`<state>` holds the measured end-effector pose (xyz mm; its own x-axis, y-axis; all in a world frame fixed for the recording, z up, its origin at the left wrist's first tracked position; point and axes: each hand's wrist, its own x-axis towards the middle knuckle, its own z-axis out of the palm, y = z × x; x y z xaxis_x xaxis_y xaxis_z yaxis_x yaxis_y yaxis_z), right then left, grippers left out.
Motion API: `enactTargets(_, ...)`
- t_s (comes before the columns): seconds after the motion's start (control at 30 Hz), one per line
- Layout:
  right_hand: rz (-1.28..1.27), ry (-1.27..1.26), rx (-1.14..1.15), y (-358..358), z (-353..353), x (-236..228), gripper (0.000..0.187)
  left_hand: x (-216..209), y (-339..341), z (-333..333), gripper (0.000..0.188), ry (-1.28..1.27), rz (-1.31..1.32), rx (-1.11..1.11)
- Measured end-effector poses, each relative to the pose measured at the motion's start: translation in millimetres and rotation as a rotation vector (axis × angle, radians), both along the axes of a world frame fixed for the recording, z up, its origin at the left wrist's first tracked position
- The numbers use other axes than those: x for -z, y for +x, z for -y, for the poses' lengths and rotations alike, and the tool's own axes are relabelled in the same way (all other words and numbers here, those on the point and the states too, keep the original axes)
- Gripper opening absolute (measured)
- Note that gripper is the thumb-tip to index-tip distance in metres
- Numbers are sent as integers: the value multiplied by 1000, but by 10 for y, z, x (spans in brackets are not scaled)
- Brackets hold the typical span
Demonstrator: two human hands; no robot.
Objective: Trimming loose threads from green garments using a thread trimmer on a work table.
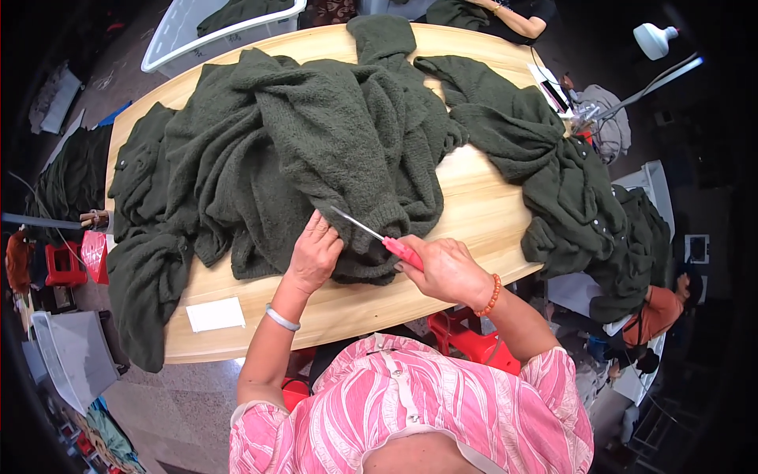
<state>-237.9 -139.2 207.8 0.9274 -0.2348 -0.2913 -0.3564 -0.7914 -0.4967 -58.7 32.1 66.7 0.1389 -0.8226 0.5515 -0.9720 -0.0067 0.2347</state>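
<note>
The person in the pink-and-white shirt (442, 395) leans over a pale wooden surface (483, 209), both hands busy at the near edge of a heaped dark green sweater (316, 118). The sweater lies crumpled across the middle of the surface, in deep folds.

The right hand (452, 271) has its fingers wrapped around the handle of a slim tool (404, 251), gripping it firmly. That handle is pinkish red, and the thin metal shaft slants up to the left over the knit, its tip close to the fingers of the left hand (318, 251). Those fingers touch the sweater just beside the tip; whether they pinch the cloth or only press on it, I can't tell from here. A beaded bracelet (494, 296) circles the right wrist, a pale bangle (282, 318) the left.

Near the front edge, left of the left forearm, lies a white card (215, 314). To the right, well apart from the hands, more green clothing (580, 193) with small buttons spreads along the surface's edge. Across the far side I see another person's bent arm (513, 22), and a white bin (185, 31) with dark green cloth in it stands at the far left.
</note>
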Motion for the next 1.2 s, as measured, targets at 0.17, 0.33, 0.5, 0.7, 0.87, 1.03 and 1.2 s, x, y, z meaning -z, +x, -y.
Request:
enactTargets(0.17,-103,-57,-43,16,46,10,34,97,61,-43,7,72,25,-7)
enactTargets(0.33,-138,-44,-45,11,22,-32,32,141,87,-98,9,127,17,57)
enactTargets(0.5,-79,-8,-28,153,50,-22,28,78,138,-41,5,97,-21,36)
enactTargets(0.7,-233,110,-111,-292,133,58,24,-295,213,-130,25,-151,-735,-173)
enactTargets(0.87,-173,224,-81,-459,-25,649,22,-1417,-297,17,32,0,-803,141)
enactTargets(1.03,363,351,-40,-36,240,910,41,-1954,-803,64,10,179,-742,1008)
enactTargets(1.2,935,-85,121,-550,1144,423,57,-2036,-1119,505,25,269,-596,1131)
